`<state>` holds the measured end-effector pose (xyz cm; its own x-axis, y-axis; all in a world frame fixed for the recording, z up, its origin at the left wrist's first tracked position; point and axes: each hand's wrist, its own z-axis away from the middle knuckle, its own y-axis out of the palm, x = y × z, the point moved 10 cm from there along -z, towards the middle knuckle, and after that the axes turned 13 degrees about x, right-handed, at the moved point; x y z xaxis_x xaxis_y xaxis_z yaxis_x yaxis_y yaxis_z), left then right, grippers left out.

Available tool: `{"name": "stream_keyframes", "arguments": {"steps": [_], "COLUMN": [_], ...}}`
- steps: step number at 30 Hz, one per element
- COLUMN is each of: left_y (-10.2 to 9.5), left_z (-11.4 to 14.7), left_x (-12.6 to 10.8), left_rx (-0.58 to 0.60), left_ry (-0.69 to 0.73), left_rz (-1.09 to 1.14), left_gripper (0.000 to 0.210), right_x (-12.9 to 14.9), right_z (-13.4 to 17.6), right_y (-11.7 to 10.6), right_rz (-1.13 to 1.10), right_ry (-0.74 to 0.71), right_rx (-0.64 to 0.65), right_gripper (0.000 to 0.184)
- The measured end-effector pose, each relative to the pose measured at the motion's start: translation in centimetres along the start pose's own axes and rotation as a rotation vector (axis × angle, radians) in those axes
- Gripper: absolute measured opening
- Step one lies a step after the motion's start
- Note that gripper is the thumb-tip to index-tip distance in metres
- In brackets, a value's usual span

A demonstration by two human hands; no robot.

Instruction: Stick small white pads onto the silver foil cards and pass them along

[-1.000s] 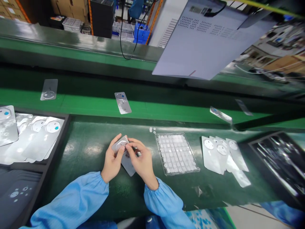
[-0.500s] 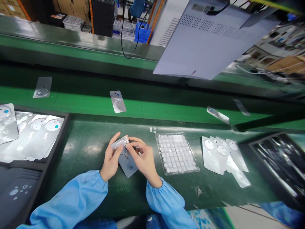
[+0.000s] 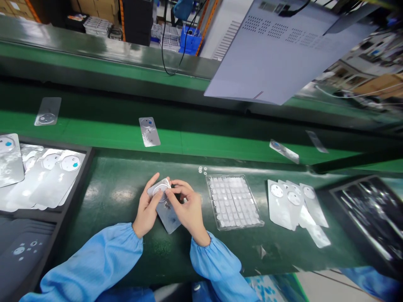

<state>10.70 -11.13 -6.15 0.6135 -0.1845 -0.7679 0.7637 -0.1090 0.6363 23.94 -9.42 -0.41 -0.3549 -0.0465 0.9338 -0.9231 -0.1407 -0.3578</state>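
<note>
From my remote seat: left hand pinches a grey phone-back panel by its upper end, held above the green bench. Right hand: fingertips bunched at the panel's camera ring; cannot tell whether pinching. Clear tray to the right. Beyond, green belt.

Your glossy, dark green worktable faces a crowded workshop.
Pale patches of glare lie on its surface to your left; beyond it a flat, bright green strip runs crosswise, its far part in shadow, then a shiny grey-green ledge. Past that you have brown cardboard boxes, a slim orange upright post, a tall black boxy unit and a blue plastic bin. Above, to your right, hangs a large pale-grey slotted panel.
</note>
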Motion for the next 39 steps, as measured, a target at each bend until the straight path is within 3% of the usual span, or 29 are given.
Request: {"name": "stream_keyframes", "arguments": {"steps": [5,9,13,16,19,22,26,27,29,31,34,36,39], "left_y": [0.0,-0.3,-1.4,-1.7,-1.8,-2.7,-5.5,-6.2,-7.5,-8.1,-7.9,-7.5,-7.3], "left_z": [0.1,-0.2,-0.2,-0.3,-1.8,-4.2,-7.8,-8.8,-10.7,-13.0,-16.7,-18.8,-20.6], "left_x": [0.2,0.3,-0.1,-0.3,-1.4,-5.6,-14.6,-16.6,-19.1,-19.7,-18.0,-16.7,-15.9], "left_rx": [-0.033,-0.068,-0.157,-0.166,-0.098,-0.042,-0.142,-0.195,-0.299,-0.362,-0.424,-0.491,-0.574], "left_ry": [-0.025,-0.065,-0.05,-0.04,-0.041,0.01,0.12,0.118,0.087,0.044,-0.036,-0.117,-0.253], "left_rz": [0.15,0.137,0.074,0.064,0.021,-0.203,-0.739,-0.912,-1.187,-1.321,-1.423,-1.481,-1.542], "left_gripper": [0.08,0.088,0.087,0.084,0.094,0.094,0.069,0.067,0.072,0.08,0.09,0.1,0.114], "right_x": [-1.9,-3.1,-2.3,-2.8,-3.3,-2.2,-0.4,-0.4,-1.1,-1.6,0.1,1.1,1.5], "right_z": [-0.9,-1.5,-0.4,1.8,2.9,-0.2,-6.7,-7.6,-7.9,-6.7,-3.7,-2.0,-2.1], "right_y": [0.7,2.5,2.2,4.0,5.1,3.4,-0.1,0.2,2.8,5.9,8.5,9.7,9.4], "right_rz": [-0.253,-0.443,-0.311,-0.245,-0.276,-0.305,-0.46,-0.502,-0.497,-0.349,-0.043,0.096,0.142], "right_ry": [0.088,0.202,0.142,0.192,0.271,0.263,0.193,0.194,0.216,0.15,-0.229,-0.407,-0.444], "right_rx": [0.074,0.27,0.322,0.542,0.717,0.63,0.298,0.273,0.352,0.439,0.413,0.415,0.384], "right_gripper": [0.05,0.054,0.055,0.055,0.055,0.058,0.056,0.057,0.06,0.056,0.037,0.031,0.034]}}
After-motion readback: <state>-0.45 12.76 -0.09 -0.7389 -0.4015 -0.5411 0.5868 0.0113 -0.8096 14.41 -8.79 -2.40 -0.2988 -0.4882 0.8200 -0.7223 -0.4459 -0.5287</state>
